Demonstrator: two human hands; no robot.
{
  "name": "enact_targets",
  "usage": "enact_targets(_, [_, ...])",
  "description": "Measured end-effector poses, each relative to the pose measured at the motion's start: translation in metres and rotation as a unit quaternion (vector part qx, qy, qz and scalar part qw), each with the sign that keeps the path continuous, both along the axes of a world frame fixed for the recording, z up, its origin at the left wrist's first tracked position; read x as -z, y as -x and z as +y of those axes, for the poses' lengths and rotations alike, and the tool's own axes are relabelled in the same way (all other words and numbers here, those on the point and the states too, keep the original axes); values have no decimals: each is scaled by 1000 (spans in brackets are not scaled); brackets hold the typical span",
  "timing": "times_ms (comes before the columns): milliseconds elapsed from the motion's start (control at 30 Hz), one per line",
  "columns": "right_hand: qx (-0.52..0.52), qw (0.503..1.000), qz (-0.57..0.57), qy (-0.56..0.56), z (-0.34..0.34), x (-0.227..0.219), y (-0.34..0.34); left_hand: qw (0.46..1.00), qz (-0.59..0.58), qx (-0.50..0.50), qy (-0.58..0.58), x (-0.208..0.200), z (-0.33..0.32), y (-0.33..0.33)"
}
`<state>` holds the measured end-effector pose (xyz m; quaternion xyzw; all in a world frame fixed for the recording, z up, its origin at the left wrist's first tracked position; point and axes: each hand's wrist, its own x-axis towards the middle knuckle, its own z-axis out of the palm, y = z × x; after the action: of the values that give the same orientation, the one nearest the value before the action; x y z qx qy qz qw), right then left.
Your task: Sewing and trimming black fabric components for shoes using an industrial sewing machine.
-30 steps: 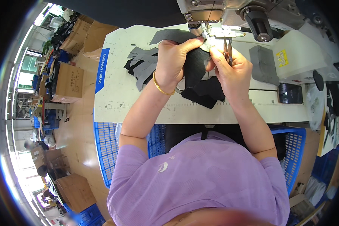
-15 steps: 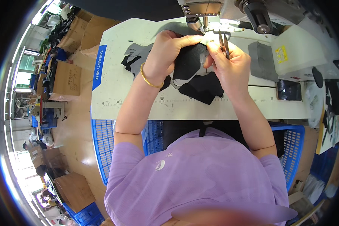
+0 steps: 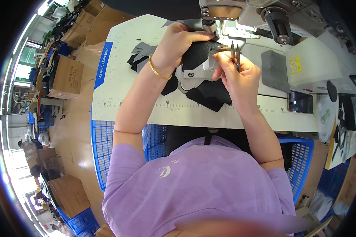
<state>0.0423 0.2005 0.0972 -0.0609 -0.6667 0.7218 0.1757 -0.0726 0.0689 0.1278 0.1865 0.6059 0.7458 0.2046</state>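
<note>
My left hand (image 3: 177,46) is closed on a black fabric piece (image 3: 195,56), thumb reaching toward the needle area of the sewing machine (image 3: 222,12). The piece lies beside the machine's small metal bed (image 3: 210,62), below the presser foot. Just right of that bed, my right hand (image 3: 241,77) is closed round dark thread snips (image 3: 236,55), their pointed blades upward and slightly apart. It does not touch the fabric. Black cut pieces (image 3: 211,94) lie on the table below the bed. Grey and black scraps (image 3: 142,53) sit left of my left wrist.
A grey fabric piece (image 3: 275,71) and a dark phone (image 3: 300,102) lie at the right of the white table (image 3: 138,112). Blue baskets (image 3: 100,146) stand under its front edge. Cardboard boxes (image 3: 66,77) line the floor at left.
My right hand has drawn back from the fabric and my left thumb, still with the snips, uncovering the machine's small bed. My left hand keeps the black fabric near the needle. The view has shifted slightly.
</note>
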Motion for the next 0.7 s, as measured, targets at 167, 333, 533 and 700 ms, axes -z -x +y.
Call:
enact_targets(167, [-6, 1000, 6, 1, 1, 3, -1, 999, -26, -19, -2, 0, 5, 5])
enact_targets(333, [-20, 1000, 10, 3, 2, 7, 0, 999, -22, -42, -19, 0, 7, 4])
enact_targets(533, [-30, 999, 15, 1, 2, 9, 1, 998, -20, -50, -15, 1, 7, 7])
enact_targets(700, [-33, 999, 7, -3, 1, 10, -1, 999, -24, -44, -22, 2, 7, 9])
